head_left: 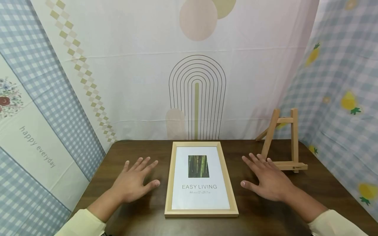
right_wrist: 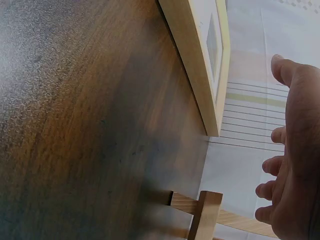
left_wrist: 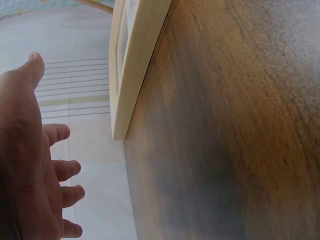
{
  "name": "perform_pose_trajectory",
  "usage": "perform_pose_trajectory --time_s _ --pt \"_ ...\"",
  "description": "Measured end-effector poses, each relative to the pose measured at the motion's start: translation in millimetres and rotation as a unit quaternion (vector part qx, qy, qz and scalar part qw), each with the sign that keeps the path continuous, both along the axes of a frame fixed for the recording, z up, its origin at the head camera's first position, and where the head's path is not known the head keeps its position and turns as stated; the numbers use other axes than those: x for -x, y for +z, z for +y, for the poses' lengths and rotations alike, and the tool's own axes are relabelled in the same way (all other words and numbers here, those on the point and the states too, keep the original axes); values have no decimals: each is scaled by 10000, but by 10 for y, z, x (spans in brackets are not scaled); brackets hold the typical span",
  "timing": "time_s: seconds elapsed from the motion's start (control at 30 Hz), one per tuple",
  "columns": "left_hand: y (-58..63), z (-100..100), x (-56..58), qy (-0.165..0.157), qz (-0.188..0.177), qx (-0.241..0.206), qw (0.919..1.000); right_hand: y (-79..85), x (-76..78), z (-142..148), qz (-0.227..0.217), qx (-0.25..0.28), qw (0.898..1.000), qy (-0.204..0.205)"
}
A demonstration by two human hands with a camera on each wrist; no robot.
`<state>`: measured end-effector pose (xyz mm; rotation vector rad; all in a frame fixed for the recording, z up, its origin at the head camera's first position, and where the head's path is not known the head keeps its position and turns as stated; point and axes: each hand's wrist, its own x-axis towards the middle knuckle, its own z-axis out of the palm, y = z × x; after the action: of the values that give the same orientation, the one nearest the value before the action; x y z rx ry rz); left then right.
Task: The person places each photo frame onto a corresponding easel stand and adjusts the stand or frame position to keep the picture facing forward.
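Note:
A light wooden picture frame (head_left: 201, 213) lies flat on the dark wooden table, its printed sheet facing up with a bamboo picture and the words EASY LIVING. To its left, my left hand (head_left: 134, 182) hovers palm down with spread fingers, holding nothing. On the other side my right hand (head_left: 267, 180) is spread the same way, also apart from the frame. Just beyond the right fingertips stands a small wooden easel (head_left: 294, 141). Both wrist views show a gap between each hand and the tabletop, with the frame's side edge (left_wrist: 142, 65) close by.
The brown table (head_left: 141, 223) ends at a pale patterned cloth (head_left: 133, 82) hanging behind it. Checked cloths hang at the left (head_left: 59, 78) and at the right (head_left: 339, 131), the right one printed with yellow fruit.

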<state>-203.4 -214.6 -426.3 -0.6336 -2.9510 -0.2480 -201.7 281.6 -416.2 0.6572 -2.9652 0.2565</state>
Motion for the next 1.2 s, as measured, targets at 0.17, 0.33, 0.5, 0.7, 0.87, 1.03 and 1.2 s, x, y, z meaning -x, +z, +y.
perform_pose_trajectory --time_s 0.17,0.33,0.5,0.7,0.87,1.03,1.2 --pt "-29 22 -7 -26 -25 -118 9999 -23 -9 -21 -66 179 9998 82" --pt "-59 61 -16 -31 -106 -320 9994 -42 -12 -25 -209 347 9992 59" --pt "-71 107 -25 64 -317 -511 9982 -42 -8 -29 -385 474 9981 -5" --pt "-95 158 -20 139 -432 -803 9957 -50 3 -48 -702 817 9942 26" --pt "-96 208 -28 329 -785 -1360 9870 -64 20 -63 -932 1083 9897 -3" --pt "-83 248 -25 623 -1284 -2086 9675 -63 46 -80 -1458 1788 9730 -61" --pt "-82 284 -11 815 -1590 -2604 9488 -90 64 -97 -2255 2613 9384 -149"
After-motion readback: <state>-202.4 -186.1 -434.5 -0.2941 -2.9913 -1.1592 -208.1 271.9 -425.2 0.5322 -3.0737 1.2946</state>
